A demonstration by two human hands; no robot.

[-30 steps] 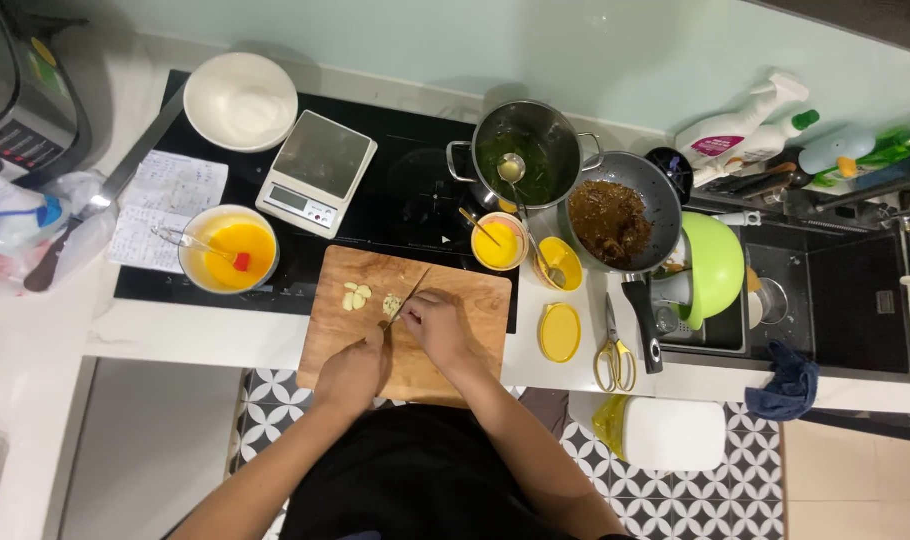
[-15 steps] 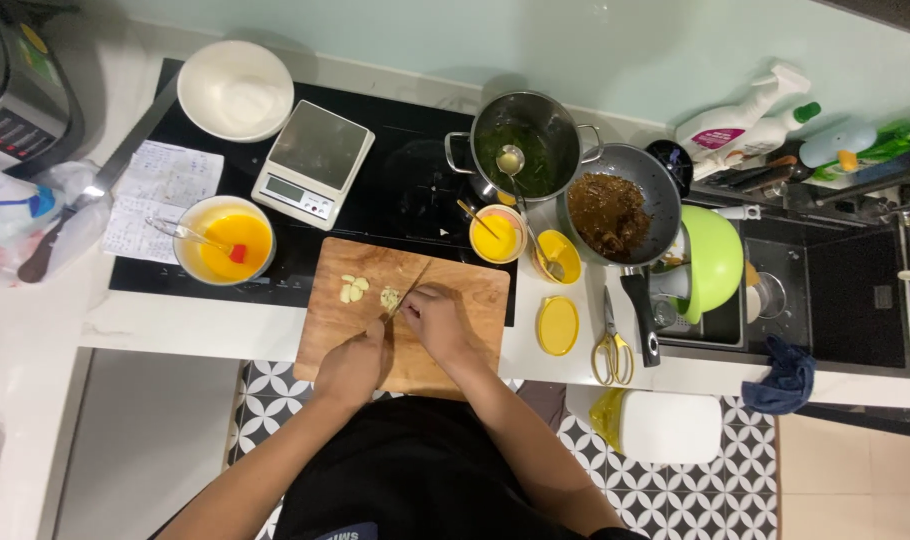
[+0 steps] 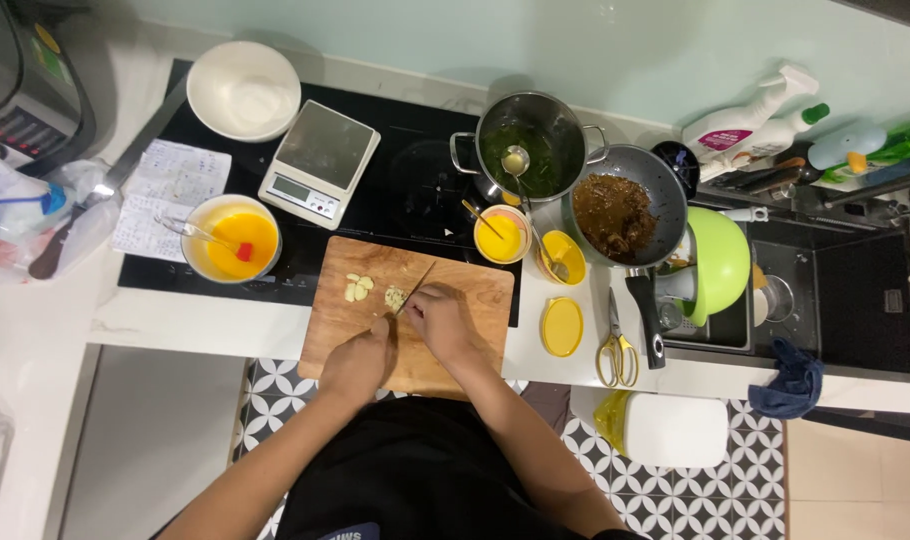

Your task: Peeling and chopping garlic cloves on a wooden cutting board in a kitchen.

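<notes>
Two hands over rectangular wooden cutting board (image 3: 455, 340): right hand (image 3: 445, 322) grips thin-bladed knife (image 3: 415, 287), tip on pale chopped pieces (image 3: 395, 297). Left hand (image 3: 357, 362) curled, fingers beside those pieces. More pale slices (image 3: 358, 288) just left.

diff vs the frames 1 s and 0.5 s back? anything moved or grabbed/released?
Barely anything. The right hand still grips the knife over the pale pieces on the board; the left hand still rests beside them. The small pile of slices, scale, bowls and pots stay put. Only the camera view shifted slightly.
</notes>
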